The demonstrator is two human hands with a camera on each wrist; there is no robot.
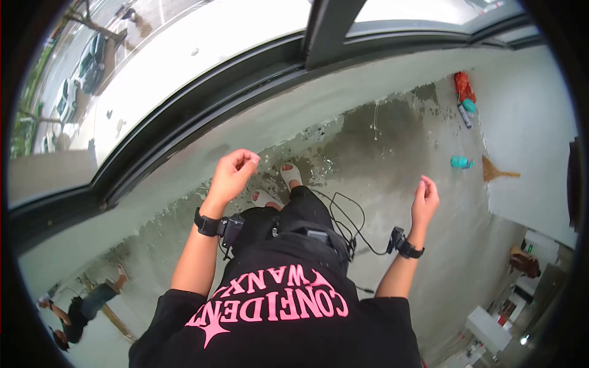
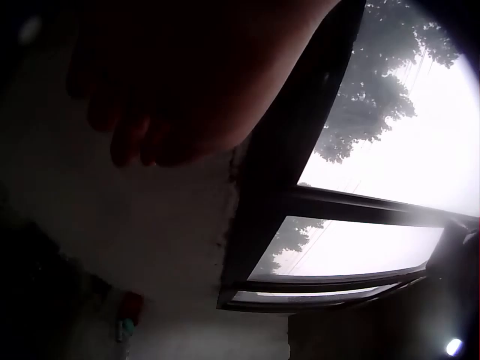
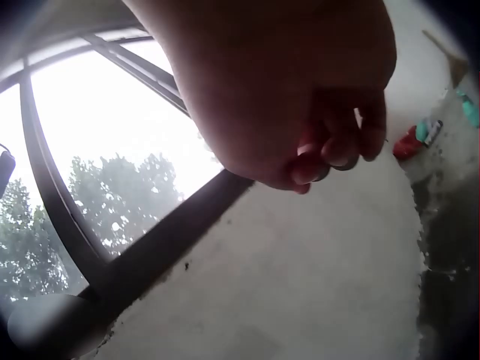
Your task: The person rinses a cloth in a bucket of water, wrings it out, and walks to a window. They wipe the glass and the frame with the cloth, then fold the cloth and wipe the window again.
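Note:
In the head view my left hand (image 1: 233, 175) hangs in the air in front of the low wall under the window, its fingers loosely curled and holding nothing. Dark in the left wrist view, the same hand (image 2: 172, 97) shows its fingers bent against the pale wall. My right hand (image 1: 424, 202) is raised over the floor on the other side of my body, fingers loosely bent and nothing between them. From the right wrist view, that hand (image 3: 300, 105) appears beside the window frame (image 3: 180, 244) with its fingertips bent inward.
A dark window frame (image 1: 245, 67) runs across the front. On the stained floor (image 1: 392, 135) lie a red bag (image 1: 461, 84), a teal bottle-like item (image 1: 460, 162) and a broom (image 1: 496, 171). Black cables (image 1: 362, 221) hang by my waist. Another person (image 1: 86, 310) is at lower left.

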